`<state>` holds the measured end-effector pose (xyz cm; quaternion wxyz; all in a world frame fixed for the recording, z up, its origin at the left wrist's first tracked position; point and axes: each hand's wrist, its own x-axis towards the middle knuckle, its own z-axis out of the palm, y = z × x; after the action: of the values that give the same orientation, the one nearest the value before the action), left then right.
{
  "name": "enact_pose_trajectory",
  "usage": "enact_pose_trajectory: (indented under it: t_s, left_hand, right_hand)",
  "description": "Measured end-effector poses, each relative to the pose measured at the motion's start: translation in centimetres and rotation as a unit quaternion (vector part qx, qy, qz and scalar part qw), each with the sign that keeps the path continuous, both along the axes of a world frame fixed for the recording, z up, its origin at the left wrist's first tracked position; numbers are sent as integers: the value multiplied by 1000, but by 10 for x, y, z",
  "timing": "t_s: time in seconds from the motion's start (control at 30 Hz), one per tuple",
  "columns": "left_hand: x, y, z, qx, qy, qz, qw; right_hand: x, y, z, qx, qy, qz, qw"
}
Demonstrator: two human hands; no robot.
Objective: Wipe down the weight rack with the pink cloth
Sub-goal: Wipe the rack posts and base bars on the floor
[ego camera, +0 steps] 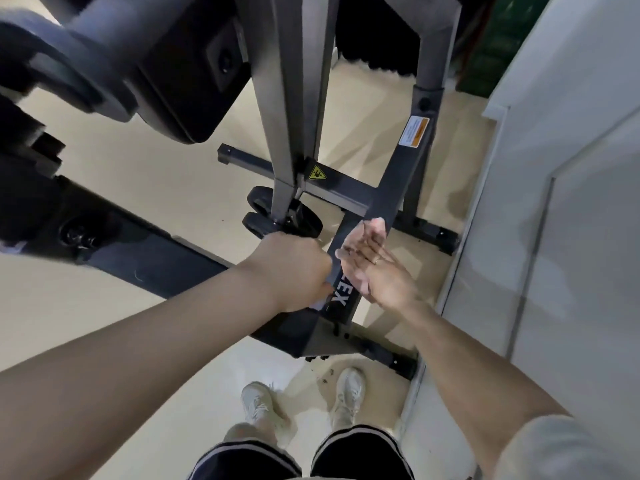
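Note:
The dark metal weight rack point(391, 181) stands on the floor in front of me, with a slanted base bar lettered in white point(341, 301) and a grey upright post point(287, 98). My left hand point(294, 268) is curled into a fist against that base bar. A small pale corner of cloth point(317, 304) peeks out under its fingers; the rest of the cloth is hidden. My right hand point(375, 265) hovers just right of the left one, over the same bar, fingers straight and together, holding nothing. It looks slightly blurred.
Small black weight plates point(277, 216) sit at the foot of the post. A padded bench part point(166, 64) and large plate point(52, 64) loom at upper left. A white wall or cabinet point(554, 202) runs close along the right. My feet point(349, 393) stand on the beige floor.

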<state>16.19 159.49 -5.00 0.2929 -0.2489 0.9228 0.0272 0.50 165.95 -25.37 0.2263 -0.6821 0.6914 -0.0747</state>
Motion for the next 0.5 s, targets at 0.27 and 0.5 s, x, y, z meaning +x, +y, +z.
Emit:
enact_pose_trajectory:
  t_s: [0.27, 0.5]
  left_hand:
    - [-41, -48, -38, 29, -80, 134, 987]
    - [-76, -61, -109, 140, -37, 118, 982]
  right_hand:
    - [16, 42, -2, -112, 77, 108, 985]
    - [55, 16, -9, -52, -130, -203, 969]
